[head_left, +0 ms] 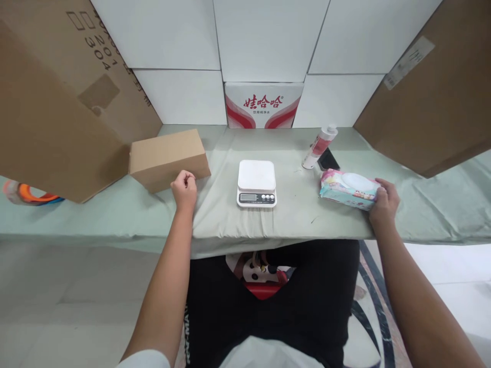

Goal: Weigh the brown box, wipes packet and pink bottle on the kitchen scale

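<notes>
Right hand: the right hand (383, 200) grips the near right end of a wet-wipes pack (348, 188), fingers curled over its edge, thumb side toward the body.
Wet-wipes pack: soft pink and blue packet with a white oval lid on top; lies flat on the tabletop (299, 214), right of centre, its left end free.
Left hand: the left hand (184, 190) is curled into a loose fist, knuckles up, resting on the cloth; it holds nothing that can be seen.
Cardboard box: small plain brown cardboard box (169, 158) sits just beyond the left hand; the knuckles look to touch its near face, though the angle leaves this uncertain.
Kitchen scale: white digital kitchen scale (257, 183) between the two hands, well apart from both; platter bare, display and three buttons along its near edge.
Tube: white tube with a pink label (319, 147) stands tilted just behind the pack, beside a dark flat object (328, 159) too hidden to name.
Tabletop: covered by a pale green cloth, creased at the right.
Backdrop: white cartons stacked behind, one printed in red (263, 105); large brown cartons (57, 112) lean in from both sides.
Far left: roll of orange tape (26, 194) at the edge.
</notes>
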Tool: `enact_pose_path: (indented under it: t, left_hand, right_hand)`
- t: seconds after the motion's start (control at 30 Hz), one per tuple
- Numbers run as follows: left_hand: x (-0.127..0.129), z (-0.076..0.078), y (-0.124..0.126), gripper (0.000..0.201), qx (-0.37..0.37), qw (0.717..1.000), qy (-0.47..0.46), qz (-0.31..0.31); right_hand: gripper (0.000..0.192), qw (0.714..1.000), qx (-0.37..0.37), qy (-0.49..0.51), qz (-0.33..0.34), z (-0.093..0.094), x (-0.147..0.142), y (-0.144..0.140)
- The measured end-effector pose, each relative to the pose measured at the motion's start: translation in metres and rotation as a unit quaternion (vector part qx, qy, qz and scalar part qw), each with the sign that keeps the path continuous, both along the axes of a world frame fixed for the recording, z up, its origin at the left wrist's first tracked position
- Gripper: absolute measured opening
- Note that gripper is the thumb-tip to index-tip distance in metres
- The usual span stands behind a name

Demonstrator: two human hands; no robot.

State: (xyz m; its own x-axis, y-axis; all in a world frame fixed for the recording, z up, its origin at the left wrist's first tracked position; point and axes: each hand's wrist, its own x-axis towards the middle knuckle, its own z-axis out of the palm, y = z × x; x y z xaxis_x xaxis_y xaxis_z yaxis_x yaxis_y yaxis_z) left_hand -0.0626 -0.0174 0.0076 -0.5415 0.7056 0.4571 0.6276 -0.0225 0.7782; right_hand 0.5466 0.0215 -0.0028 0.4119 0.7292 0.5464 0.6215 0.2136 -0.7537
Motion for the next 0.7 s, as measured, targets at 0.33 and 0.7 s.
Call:
enact_pose_path:
  t: [0.33, 0.7]
  left_hand:
    - [-0.001, 0.0, 0.002, 0.015, 0.015, 0.999, -0.029, 0.003]
    - [-0.003, -0.003, 0.003, 0.015, 0.036, 0.999, -0.029, 0.001]
  right_hand:
    - [0.041, 1.0, 0.006, -0.021, -0.01, -0.001, 0.001, 0.003]
    - [0.05, 0.999, 0.011, -0.036, -0.016, -0.009, 0.009, 0.008]
